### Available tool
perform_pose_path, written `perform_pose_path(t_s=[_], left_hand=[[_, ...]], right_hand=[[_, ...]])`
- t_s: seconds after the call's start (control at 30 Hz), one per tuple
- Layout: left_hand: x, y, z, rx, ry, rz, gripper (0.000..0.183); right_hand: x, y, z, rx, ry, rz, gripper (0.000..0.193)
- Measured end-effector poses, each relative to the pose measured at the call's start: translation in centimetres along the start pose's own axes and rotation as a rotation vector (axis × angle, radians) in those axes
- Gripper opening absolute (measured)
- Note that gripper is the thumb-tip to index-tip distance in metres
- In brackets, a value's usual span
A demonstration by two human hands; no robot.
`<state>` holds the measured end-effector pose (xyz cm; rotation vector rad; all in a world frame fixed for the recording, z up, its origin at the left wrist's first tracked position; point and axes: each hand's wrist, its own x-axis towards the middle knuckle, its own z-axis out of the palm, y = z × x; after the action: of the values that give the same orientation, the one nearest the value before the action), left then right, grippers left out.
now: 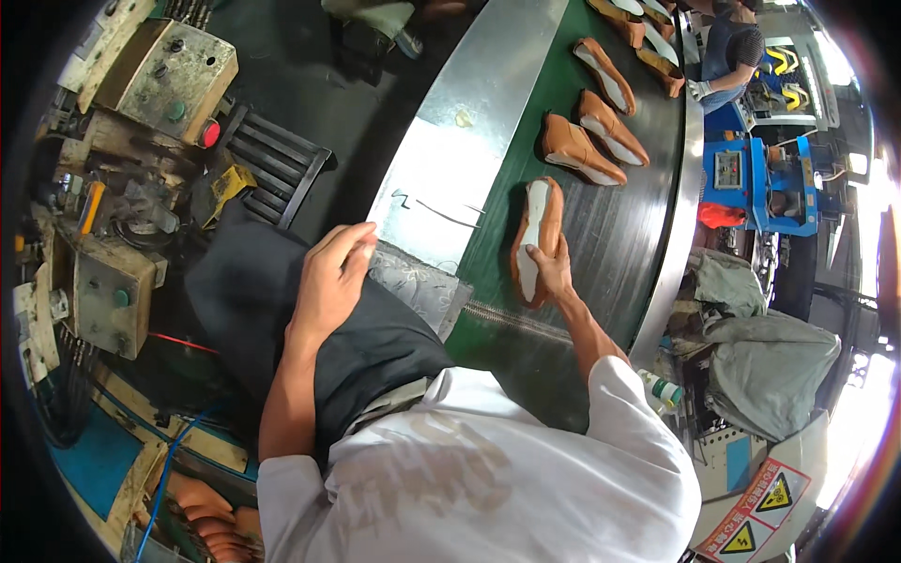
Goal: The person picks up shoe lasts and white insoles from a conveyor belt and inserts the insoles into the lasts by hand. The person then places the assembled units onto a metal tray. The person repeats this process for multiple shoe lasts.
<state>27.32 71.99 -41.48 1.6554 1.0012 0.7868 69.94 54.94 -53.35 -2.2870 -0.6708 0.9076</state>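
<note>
My right hand [552, 267] grips a tan shoe [539, 211] near its closer end. Its pale underside faces up, with my thumb lying on it and the fingers round the right side. The shoe is on or just over the green conveyor belt [502, 220]; which, I cannot tell. My left hand [333, 277] hovers over my dark-clad lap beside the metal ledge [436, 178], fingers loosely bent and nothing visible in them. Beyond the gripped shoe lie a tan shoe on its side [580, 150] and others with pale soles showing, including a sole-up shoe [612, 131].
Left of me stand machine boxes with a red button [210, 133] and a slatted black rack [272, 164]. More tan shoes [202, 511] are at lower left. Across the belt are a blue machine [762, 183], grey cloth covers [770, 366] and a person in gloves [732, 61].
</note>
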Motion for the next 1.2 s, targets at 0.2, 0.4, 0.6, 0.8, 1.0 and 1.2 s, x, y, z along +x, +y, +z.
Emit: perform_pose_path(t_s=[0.2,0.4,0.6,0.8,1.0,1.2], left_hand=[[5.0,1.1,0.0,-0.181,0.048,0.050,0.044],[4.8,0.0,-7.3,0.033,0.364,0.166,0.042],[-7.1,-1.9,-15.2,0.304,0.945,0.020,0.024],[-14.9,-1.9,-19.0,0.356,0.787,0.045,0.018],[-17.2,-5.5,-21.7,0.399,0.642,-0.280,0.019],[-15.2,-9.7,-20.4,0.286,0.876,-0.142,0.023]], right_hand=[[-7.9,-12.7,5.6,0.289,-0.335,-0.169,0.100],[-14.8,-24.0,14.2,0.146,-0.820,-0.380,0.123],[-20.4,-29.7,22.0,-0.135,-1.184,-0.475,0.116],[-21.4,-26.6,26.5,-0.188,-1.371,-0.572,0.112],[-21.8,-28.4,29.0,-0.126,-1.542,-0.357,0.103],[-20.4,-32.4,28.9,-0.211,-1.464,-0.213,0.100]])
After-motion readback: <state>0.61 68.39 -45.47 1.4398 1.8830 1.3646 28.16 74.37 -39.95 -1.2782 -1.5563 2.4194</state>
